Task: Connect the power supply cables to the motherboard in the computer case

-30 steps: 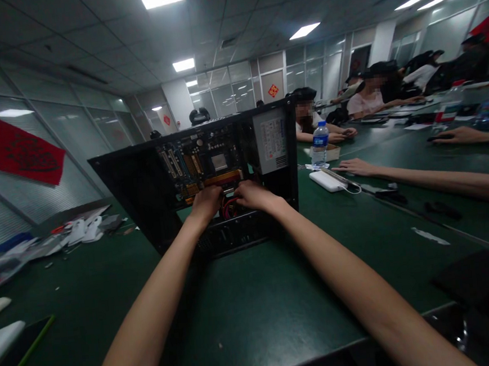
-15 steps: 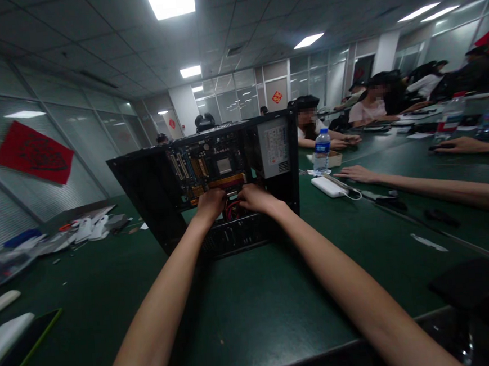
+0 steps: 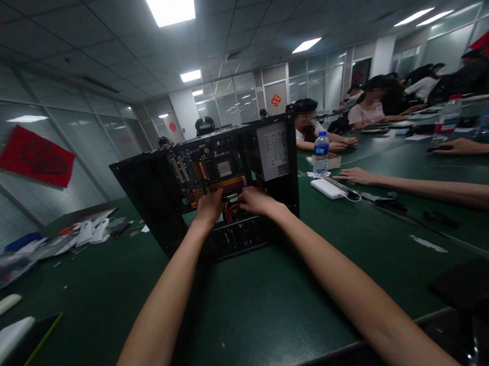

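Note:
An open black computer case (image 3: 141, 185) stands on the table in front of me, its inside facing me. Within it are a motherboard (image 3: 206, 156) and, at the upper right, a labelled power supply (image 3: 274, 153). Along the board's lower edge, by the red and yellow slots (image 3: 232, 183), my left hand (image 3: 210, 207) has its fingers curled inward. Just to its right, my right hand (image 3: 256, 200) is closed in a similar way. Red and dark cables (image 3: 231, 212) run between and below the hands. Whatever the fingertips grip is too small and dark to make out.
To the right are a water bottle (image 3: 320, 153), a white power bank (image 3: 329, 187) with a cable, and another person's hand (image 3: 356, 175). Tools and scraps (image 3: 91, 231) lie at the left. A white object (image 3: 7, 344) is near the left front edge.
The view has tilted slightly, so the scene sits a little lower. Both hands stay at the same spot in the case, with only slight finger movement.

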Demonstrator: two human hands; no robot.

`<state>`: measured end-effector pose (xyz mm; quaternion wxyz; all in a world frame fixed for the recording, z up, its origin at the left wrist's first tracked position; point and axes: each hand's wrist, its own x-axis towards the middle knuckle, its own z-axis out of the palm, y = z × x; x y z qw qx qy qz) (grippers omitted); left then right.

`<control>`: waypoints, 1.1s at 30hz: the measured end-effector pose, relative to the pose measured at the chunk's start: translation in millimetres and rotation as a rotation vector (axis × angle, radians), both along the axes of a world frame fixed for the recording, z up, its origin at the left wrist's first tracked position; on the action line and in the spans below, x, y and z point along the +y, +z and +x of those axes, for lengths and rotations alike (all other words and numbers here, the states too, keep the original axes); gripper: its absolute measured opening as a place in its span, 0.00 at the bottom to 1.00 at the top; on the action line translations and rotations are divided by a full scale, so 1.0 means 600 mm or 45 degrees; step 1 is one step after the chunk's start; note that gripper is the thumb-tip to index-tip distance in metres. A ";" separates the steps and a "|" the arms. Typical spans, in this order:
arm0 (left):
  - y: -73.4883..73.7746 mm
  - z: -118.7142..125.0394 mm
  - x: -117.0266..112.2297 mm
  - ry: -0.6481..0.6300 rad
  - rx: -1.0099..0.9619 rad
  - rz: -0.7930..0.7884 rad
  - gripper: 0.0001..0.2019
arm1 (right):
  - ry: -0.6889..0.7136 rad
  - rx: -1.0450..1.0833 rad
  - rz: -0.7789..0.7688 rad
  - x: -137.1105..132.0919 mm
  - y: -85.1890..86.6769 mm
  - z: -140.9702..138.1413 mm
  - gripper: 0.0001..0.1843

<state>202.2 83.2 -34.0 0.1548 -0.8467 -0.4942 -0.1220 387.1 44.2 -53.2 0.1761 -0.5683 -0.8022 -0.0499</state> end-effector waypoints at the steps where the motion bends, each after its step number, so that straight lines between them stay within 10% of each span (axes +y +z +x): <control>1: 0.000 0.001 -0.001 -0.003 0.007 -0.002 0.16 | -0.001 0.001 0.001 0.001 -0.001 0.000 0.15; 22: 0.008 0.015 -0.003 -0.035 0.147 -0.042 0.17 | -0.073 -0.066 0.106 -0.006 0.003 -0.003 0.14; 33: 0.005 0.015 0.006 -0.010 0.125 -0.077 0.17 | 0.171 -0.425 0.197 0.039 0.023 -0.009 0.14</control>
